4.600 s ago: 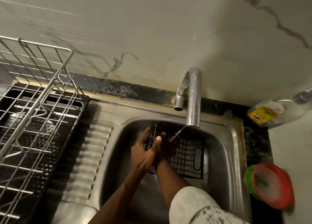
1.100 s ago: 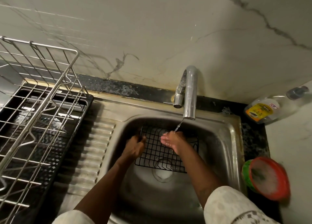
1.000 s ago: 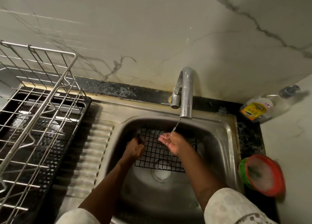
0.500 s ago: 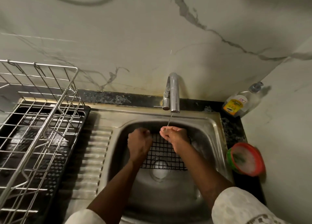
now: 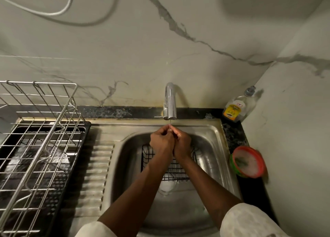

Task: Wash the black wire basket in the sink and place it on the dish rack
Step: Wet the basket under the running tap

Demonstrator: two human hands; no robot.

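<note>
Fingers (image 5: 165, 129) of both hands are curling inward and meeting knuckle to knuckle right under the faucet (image 5: 170, 100), where a thin stream of water (image 5: 170, 122) is running down onto them. The left hand (image 5: 161, 143) and the right hand (image 5: 182, 144) are pressing side against side, and no object is showing inside either curled grip. Both are hovering above the back part of the steel sink (image 5: 125, 156).

The black wire basket (image 5: 175, 170) is lying flat on the sink floor beneath the wrists and forearms, apart from the hands; its near edge is sitting just over the drain, and its middle is hiding behind the arms.

The dish rack (image 5: 39, 129), a silver wire frame, is standing to the left of the ribbed drainboard (image 5: 96, 174) on a black tray (image 5: 86, 127). On the dark stone bench (image 5: 107, 111), a soap bottle (image 5: 238, 108) is standing in the back right corner. A red and green bowl (image 5: 248, 162) with suds in it is sitting just right of the sink rim. A pale cable (image 5: 69, 4) is looping across the marble wall above.
</note>
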